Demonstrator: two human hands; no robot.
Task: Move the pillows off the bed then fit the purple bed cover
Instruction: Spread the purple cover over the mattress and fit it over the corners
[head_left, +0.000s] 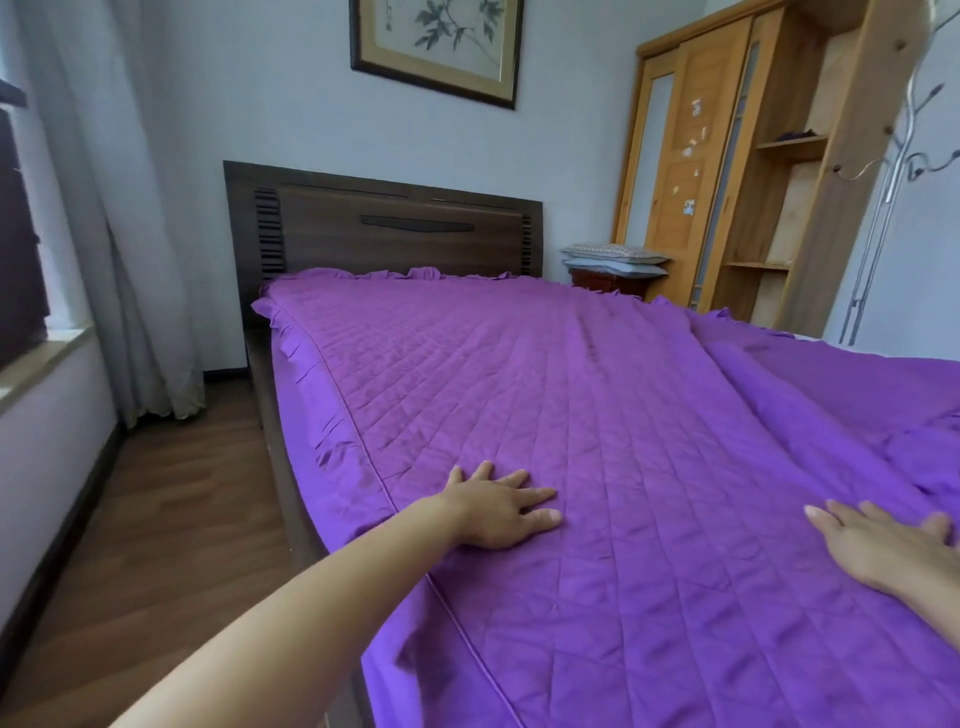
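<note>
Hands flat — purple bed cover beneath

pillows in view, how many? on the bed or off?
2, both off the bed: a checked pillow stacked on a grey-blue pillow, on the nightstand right of the headboard. Others may be out of view.

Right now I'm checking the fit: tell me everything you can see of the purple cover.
The cover is purple quilted fabric with diagonal stitching, a piped edge and a ruffled skirt. It lies flat over the bed up to the headboard; the right part is folded and rumpled. Left hand and right hand press flat on it.
</note>
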